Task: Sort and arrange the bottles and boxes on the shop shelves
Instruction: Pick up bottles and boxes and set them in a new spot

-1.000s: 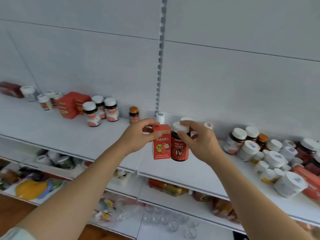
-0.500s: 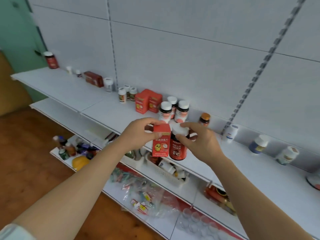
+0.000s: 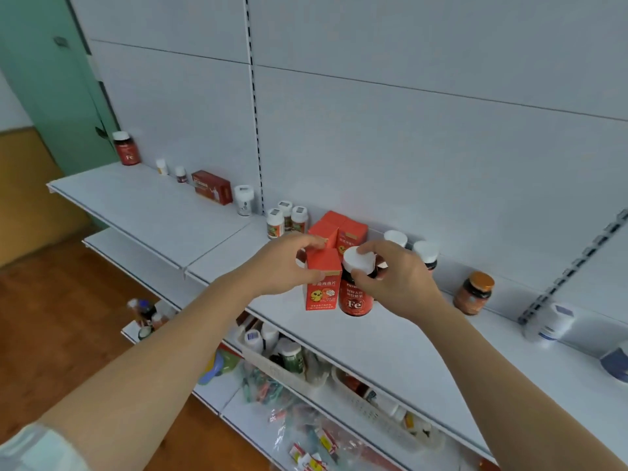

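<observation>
My left hand (image 3: 283,263) grips a small orange-red box (image 3: 323,287) with a yellow chick print, held upright over the white upper shelf (image 3: 390,338). Right beside it, touching, my right hand (image 3: 396,278) holds a dark red bottle (image 3: 355,299) marked "Fe" by its white cap. Directly behind them two matching orange-red boxes (image 3: 343,229) stand on the shelf against the back panel. Two white-capped bottles (image 3: 424,254) stand behind my right hand, partly hidden.
Along the shelf to the left stand three small white-capped bottles (image 3: 287,217), a white jar (image 3: 244,199), a dark red box (image 3: 211,186) and another "Fe" bottle (image 3: 126,147). An orange-lidded jar (image 3: 474,293) and a white bottle (image 3: 552,322) stand to the right. Lower shelves hold baskets and packets.
The view has swung left along the shelf. Both hands carried the box and the bottle left and forward, close to the two orange-red boxes at the back.
</observation>
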